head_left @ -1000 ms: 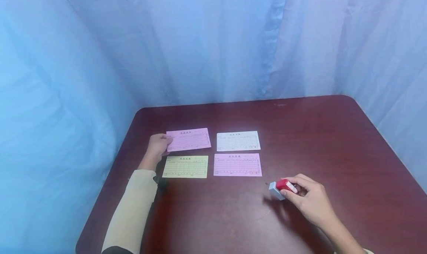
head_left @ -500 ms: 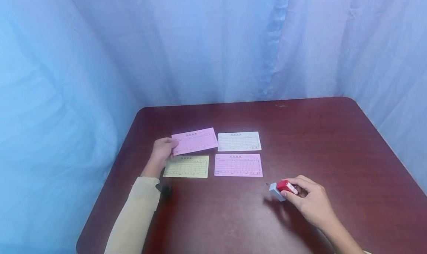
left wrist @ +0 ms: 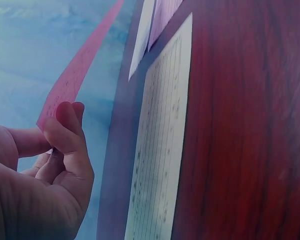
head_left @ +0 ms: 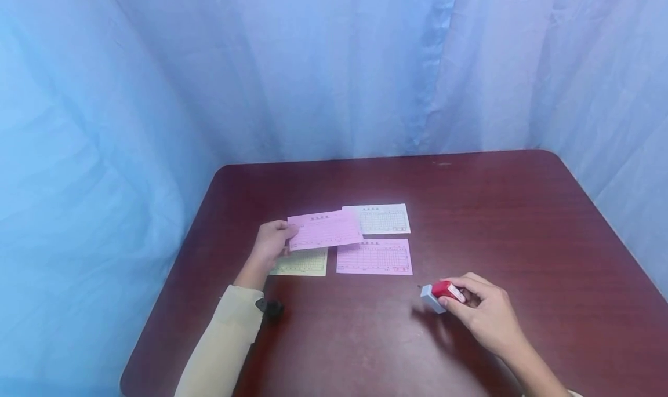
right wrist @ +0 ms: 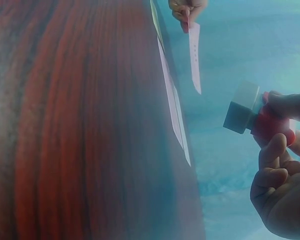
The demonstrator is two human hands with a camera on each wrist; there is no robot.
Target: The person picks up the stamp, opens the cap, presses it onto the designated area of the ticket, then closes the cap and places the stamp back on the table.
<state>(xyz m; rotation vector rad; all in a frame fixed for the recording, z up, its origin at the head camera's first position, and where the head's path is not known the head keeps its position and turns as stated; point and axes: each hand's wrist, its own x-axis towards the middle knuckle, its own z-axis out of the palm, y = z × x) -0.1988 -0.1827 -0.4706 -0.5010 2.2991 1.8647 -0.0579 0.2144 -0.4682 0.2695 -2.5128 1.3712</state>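
My left hand (head_left: 269, 245) pinches a pink printed form (head_left: 323, 230) by its left edge. The left wrist view shows this form (left wrist: 77, 70) raised off the table, thumb on one face and fingers on the other. It overlaps a yellow form (head_left: 302, 263), a white form (head_left: 386, 218) and a second pink form (head_left: 374, 258) lying below it. Red stamp marks show at the lower right corners of the white form and the lying pink one. Over the table at the right, my right hand (head_left: 485, 310) grips a red stamp (right wrist: 270, 122) with a pale grey cap end pointing left.
The forms lie on a dark red-brown wooden table (head_left: 469, 200) with rounded far corners. Light blue curtains (head_left: 313, 66) hang behind the table and along both sides. A black band (head_left: 270, 308) sits at the left sleeve's cuff.
My left hand has carried the pink form rightward, from beside the white form to over the yellow, white and other pink forms. The right hand with the stamp has stayed in place.
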